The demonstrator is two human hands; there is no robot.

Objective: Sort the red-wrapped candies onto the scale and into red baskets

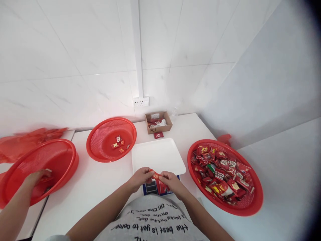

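Observation:
Between my two hands is a small red packet (155, 175) with light lettering. My left hand (141, 178) pinches its left end and my right hand (171, 181) pinches its right end. Both hands are over the near edge of a white tray (157, 152). Below them, close to my body, lies a dark blue and red printed item (164, 188), partly hidden by my hands and shirt. To the right, a red basket (258, 187) holds several red packets (220, 170).
A red basket (92, 140) with several small packets stands back left. A small cardboard box (160, 129) with a red packet (158, 135) before it is near the wall. At far left, another person's hand (38, 176) reaches into a red basket (71, 160), beside red plastic bags (32, 139).

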